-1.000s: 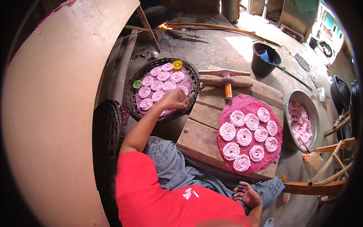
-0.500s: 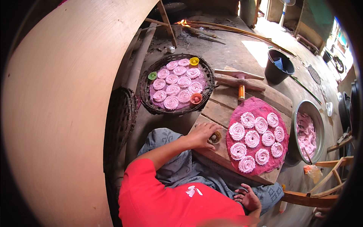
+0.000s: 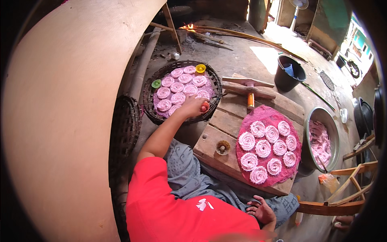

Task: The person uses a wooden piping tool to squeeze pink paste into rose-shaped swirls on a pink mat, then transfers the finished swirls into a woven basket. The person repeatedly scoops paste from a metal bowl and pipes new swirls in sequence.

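My left hand [image 3: 192,106] reaches over the near right rim of a round dark woven basket [image 3: 150,105], its fingers closed round a small red fluted mould [image 3: 205,107]. Pink spiral rosettes [image 3: 177,87] cover a pink cloth in that basket. A yellow mould [image 3: 200,68] and a green mould [image 3: 156,83] lie at its edges. On the low wooden table [image 3: 213,139] stands a brown fluted mould [image 3: 222,148], apart from my hands. Beside it, more pink rosettes [image 3: 263,148] sit on a magenta cloth [image 3: 278,177]. My right hand [image 3: 263,211] rests on my lap, palm up, fingers loosely spread and holding nothing.
A wooden press with an orange-gold cylinder [image 3: 250,101] lies on the table's far side. To the right stands a metal basin [image 3: 335,151] of pink dough. Farther back are a black bucket [image 3: 287,82] and a wood fire [image 3: 188,27]. A pale board [image 3: 60,121] fills the left.
My left hand has left the brown mould on the table, moved up and left to the basket, and closed on the red mould. My right hand stays on my lap.
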`<state>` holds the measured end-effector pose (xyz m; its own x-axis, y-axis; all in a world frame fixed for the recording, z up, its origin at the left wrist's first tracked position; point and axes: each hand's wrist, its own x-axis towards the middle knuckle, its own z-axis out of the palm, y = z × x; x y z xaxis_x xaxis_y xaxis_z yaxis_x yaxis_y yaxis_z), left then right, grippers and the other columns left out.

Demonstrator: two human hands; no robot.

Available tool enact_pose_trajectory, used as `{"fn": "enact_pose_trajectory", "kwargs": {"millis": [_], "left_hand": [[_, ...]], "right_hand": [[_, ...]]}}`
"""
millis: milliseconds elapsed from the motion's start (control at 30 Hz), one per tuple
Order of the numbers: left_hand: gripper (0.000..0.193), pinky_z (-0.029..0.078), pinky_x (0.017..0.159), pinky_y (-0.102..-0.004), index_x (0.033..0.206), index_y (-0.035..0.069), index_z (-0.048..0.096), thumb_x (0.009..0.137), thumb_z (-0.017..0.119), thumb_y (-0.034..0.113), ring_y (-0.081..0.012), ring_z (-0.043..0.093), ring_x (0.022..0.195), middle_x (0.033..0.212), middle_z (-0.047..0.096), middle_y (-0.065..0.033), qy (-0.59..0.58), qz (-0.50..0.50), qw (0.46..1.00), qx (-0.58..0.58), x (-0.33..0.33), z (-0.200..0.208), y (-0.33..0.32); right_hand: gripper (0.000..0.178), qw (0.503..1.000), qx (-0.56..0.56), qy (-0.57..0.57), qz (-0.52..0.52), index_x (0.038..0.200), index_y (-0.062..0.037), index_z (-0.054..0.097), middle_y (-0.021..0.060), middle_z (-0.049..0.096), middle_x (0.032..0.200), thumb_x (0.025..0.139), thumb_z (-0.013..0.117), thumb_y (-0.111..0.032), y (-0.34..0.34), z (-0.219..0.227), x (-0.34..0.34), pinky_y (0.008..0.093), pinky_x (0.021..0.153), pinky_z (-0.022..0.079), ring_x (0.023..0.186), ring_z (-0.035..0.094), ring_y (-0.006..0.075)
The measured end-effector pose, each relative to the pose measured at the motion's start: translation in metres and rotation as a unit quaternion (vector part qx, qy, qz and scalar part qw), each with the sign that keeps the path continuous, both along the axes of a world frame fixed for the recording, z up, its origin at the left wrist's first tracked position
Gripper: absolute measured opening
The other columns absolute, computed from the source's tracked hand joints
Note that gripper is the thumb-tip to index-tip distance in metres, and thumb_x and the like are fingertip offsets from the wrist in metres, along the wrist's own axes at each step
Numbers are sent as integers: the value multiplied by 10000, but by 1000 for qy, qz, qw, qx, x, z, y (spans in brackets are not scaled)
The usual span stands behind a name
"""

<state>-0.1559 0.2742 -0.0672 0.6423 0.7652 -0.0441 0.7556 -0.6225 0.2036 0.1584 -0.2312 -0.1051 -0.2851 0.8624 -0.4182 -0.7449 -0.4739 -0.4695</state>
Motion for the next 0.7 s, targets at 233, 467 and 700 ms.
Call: {"fn": "enact_pose_trajectory", "kwargs": {"millis": [233,467,700], "left_hand": [[488,297,1015,-550,1138,165,621,688,749,302,-280,547,1132,1153,615,-75,-80,55,993,74,-26,18,-3],[556,333,979,-535,1168,128,600,675,772,317,-310,575,1098,1126,639,-114,-3,65,998,1,-43,18,-31],[572,368,950,-493,1155,111,605,695,781,401,-315,558,1109,1124,631,-111,36,80,996,-18,-42,7,-23]], "right_hand": [[678,1000,-15,15,7,1427,-102,287,221,492,1306,898,624,-358,2,-2,2,505,980,434,1130,560,374],[677,1000,-8,11,1,1422,-100,291,228,492,1300,898,621,-374,4,-1,0,507,974,436,1125,562,372],[677,1000,1,-7,3,1423,-100,288,226,484,1304,899,620,-373,2,2,0,508,968,439,1117,564,367]]}}
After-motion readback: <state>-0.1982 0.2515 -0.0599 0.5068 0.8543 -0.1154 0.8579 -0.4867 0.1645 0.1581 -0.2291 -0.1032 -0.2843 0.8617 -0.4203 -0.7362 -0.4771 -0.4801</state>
